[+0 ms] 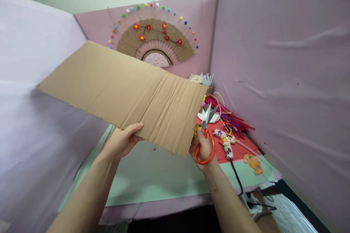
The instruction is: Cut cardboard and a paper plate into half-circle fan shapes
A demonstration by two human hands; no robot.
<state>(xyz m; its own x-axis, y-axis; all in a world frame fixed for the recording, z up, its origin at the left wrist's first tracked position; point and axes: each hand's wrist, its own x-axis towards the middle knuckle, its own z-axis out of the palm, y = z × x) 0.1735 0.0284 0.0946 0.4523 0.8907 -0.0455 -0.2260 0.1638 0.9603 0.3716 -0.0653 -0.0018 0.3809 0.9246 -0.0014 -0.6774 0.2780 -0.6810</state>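
Note:
A long, creased sheet of brown cardboard (115,83) is held up in front of me, tilted, its left end higher than its right. My left hand (124,143) grips its lower edge, with the thumb on the near face and the fingers hidden behind. At the sheet's right end, my right hand (202,149) is closed around a pair of scissors (206,134) with orange-red handles. Their blades point upward and stand apart, beside the cardboard's right edge. Whether the right fingers also touch the cardboard is hidden.
A patterned glue gun (226,142) lies on red sheets (218,156) to the right, its cable running off the table's front edge. Behind it are pipe cleaners (235,120). An orange fish-shaped piece (253,164) lies nearby. A decorated fan (155,40) stands against the back panel.

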